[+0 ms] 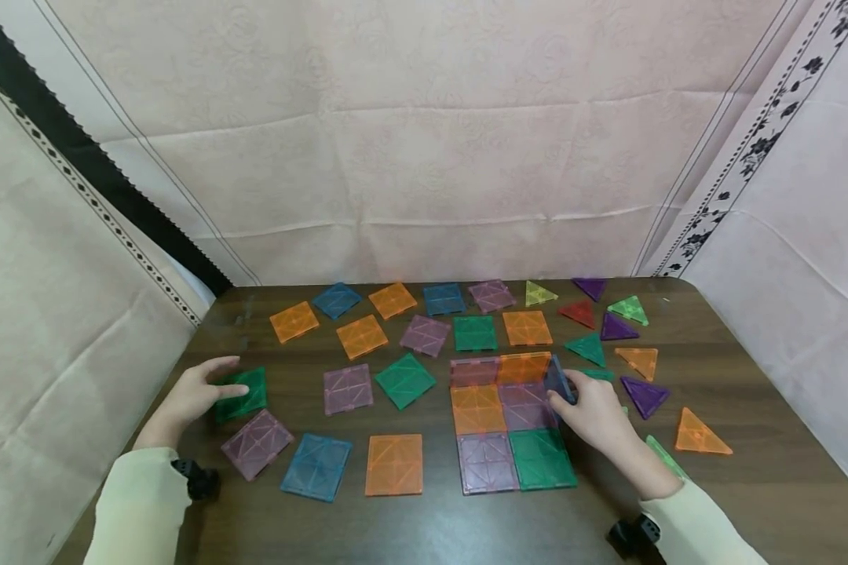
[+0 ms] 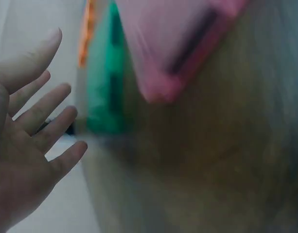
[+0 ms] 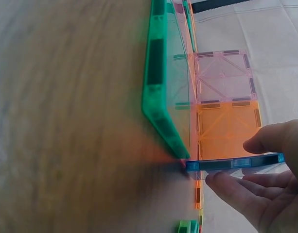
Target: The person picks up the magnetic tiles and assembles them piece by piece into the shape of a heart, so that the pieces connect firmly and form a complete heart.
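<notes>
My right hand (image 1: 597, 412) pinches a blue square magnetic tile (image 1: 558, 382) between thumb and fingers. In the right wrist view that blue tile (image 3: 236, 162) stands on edge, meeting the upright orange tile (image 3: 229, 128) at a corner. Beside the orange tile stands a pink-purple one (image 3: 224, 75). Both rise along the far side of a flat base of joined squares, including a green tile (image 1: 542, 459) and a purple tile (image 1: 487, 463). My left hand (image 1: 196, 392) hovers at a green square (image 1: 243, 395), fingers spread apart; whether it touches the tile I cannot tell.
Loose square tiles lie across the wooden table (image 1: 410, 534), among them a purple one (image 1: 257, 445), a blue one (image 1: 316, 468) and an orange one (image 1: 394, 465). Triangles, such as an orange one (image 1: 701, 434), lie at the right. White cloth (image 1: 431, 157) hangs around the table.
</notes>
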Demonstrator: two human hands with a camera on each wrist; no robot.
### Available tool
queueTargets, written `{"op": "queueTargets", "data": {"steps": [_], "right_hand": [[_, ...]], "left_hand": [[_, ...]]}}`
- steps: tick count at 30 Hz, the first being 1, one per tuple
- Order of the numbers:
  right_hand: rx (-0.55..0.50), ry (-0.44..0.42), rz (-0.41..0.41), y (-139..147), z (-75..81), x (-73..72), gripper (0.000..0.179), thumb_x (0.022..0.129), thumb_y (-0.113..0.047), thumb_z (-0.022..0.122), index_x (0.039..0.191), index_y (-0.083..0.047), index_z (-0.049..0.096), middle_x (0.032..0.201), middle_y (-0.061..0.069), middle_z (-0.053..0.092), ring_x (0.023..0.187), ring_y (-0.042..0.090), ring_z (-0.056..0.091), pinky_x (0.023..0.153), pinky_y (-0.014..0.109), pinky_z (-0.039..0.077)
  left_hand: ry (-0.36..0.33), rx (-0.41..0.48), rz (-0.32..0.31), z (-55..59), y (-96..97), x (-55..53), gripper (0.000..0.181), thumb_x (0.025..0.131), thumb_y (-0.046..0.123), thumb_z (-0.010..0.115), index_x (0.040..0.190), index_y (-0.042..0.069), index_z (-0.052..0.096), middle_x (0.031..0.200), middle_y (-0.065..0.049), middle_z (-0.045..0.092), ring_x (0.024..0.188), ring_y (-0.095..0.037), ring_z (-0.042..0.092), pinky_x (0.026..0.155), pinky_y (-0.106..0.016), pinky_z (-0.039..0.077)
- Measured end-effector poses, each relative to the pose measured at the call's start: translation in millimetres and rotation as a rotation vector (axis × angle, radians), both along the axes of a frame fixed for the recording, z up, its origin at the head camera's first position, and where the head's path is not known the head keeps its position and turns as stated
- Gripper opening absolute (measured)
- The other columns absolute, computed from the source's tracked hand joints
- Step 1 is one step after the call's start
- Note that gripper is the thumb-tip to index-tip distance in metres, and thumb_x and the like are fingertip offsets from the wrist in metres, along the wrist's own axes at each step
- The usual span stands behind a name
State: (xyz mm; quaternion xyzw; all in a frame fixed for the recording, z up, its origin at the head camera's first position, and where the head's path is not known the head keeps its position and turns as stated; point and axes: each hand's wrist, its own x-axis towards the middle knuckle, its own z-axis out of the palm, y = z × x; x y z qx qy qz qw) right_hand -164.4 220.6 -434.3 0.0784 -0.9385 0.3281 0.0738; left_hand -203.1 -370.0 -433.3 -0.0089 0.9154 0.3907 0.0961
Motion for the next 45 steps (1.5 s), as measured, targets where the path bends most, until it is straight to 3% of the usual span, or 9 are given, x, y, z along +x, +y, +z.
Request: {"op": "queueTargets", "data": {"steps": [5,12,21,30,34,38,42,45], "right_hand": [[0.005,0.008,0.001,1,0.0,0.7,0.037,0.087,-0.011,0.065,0.116,0.011,0.06,0.082,0.014,0.069,0.055,0.01,0.054,0.049,0.026,0.045],[-0.001,0.017,0.004,0,-1.6,1.0,0.037,0.087,-0.01,0.065,0.117,0.011,0.06,0.083,0.014,0.069,0.056,0.011,0.053,0.05,0.026,0.045],[-0.001,0.033,-0.012,0,-2.7,1.6,0.035,0.085,-0.006,0.063,0.116,0.011,0.061,0.087,0.018,0.07,0.066,0.019,0.065,0.056,0.033,0.053],[-0.009,0.056,-0.02,-1,-4.9,2.1,0.034,0.086,-0.006,0.064,0.116,0.01,0.061,0.086,0.017,0.07,0.061,0.014,0.061,0.051,0.028,0.049],[-0.026,0.078,-0.028,-2,-6.9,3.3,0.035,0.089,-0.01,0.063,0.118,0.009,0.061,0.084,0.015,0.07,0.058,0.011,0.057,0.05,0.025,0.046],[-0.047,0.092,-0.041,-3,-8.0,3.8,0.034,0.092,-0.013,0.061,0.119,0.007,0.062,0.082,0.012,0.071,0.058,0.011,0.056,0.05,0.025,0.044],[-0.066,0.081,-0.048,-4,-6.5,4.4,0.033,0.093,-0.013,0.06,0.12,0.006,0.062,0.08,0.01,0.07,0.056,0.011,0.054,0.048,0.024,0.042],[-0.074,0.07,-0.048,-5,-5.1,5.1,0.033,0.093,-0.012,0.06,0.12,0.006,0.061,0.081,0.01,0.07,0.057,0.011,0.053,0.048,0.024,0.041]], "left_hand": [[-0.034,-0.043,-0.006,-11.2,-10.5,-3.4,0.079,0.09,0.026,0.069,0.148,-0.007,0.026,0.148,-0.036,0.025,0.131,-0.054,0.025,0.101,-0.066,0.028],[0.006,-0.138,-0.035,-13.5,-10.9,-8.2,0.068,0.089,0.015,0.068,0.141,-0.013,0.035,0.137,-0.039,0.037,0.123,-0.056,0.033,0.098,-0.066,0.032],[-0.022,-0.182,0.091,-12.7,-11.3,-4.3,0.063,0.093,0.026,0.065,0.133,-0.016,0.041,0.129,-0.042,0.041,0.112,-0.051,0.046,0.091,-0.059,0.043],[0.035,-0.147,0.144,-13.0,-10.0,-2.4,0.06,0.094,0.026,0.063,0.131,-0.016,0.039,0.128,-0.04,0.041,0.111,-0.049,0.045,0.089,-0.058,0.043],[0.066,-0.111,0.18,-7.3,-2.3,-1.0,0.056,0.099,0.03,0.055,0.132,-0.012,0.038,0.133,-0.04,0.038,0.118,-0.052,0.041,0.089,-0.059,0.042],[0.143,-0.083,0.214,4.0,13.8,0.3,0.054,0.101,0.035,0.048,0.131,-0.01,0.041,0.132,-0.039,0.042,0.119,-0.051,0.042,0.087,-0.058,0.042],[0.233,-0.019,0.261,21.4,42.1,1.3,0.052,0.1,0.035,0.052,0.129,-0.008,0.046,0.127,-0.036,0.051,0.113,-0.046,0.051,0.081,-0.049,0.047],[0.275,0.046,0.282,35.4,72.4,2.8,0.047,0.097,0.031,0.058,0.125,-0.006,0.05,0.122,-0.033,0.058,0.097,-0.032,0.063,0.073,-0.037,0.051]]}}
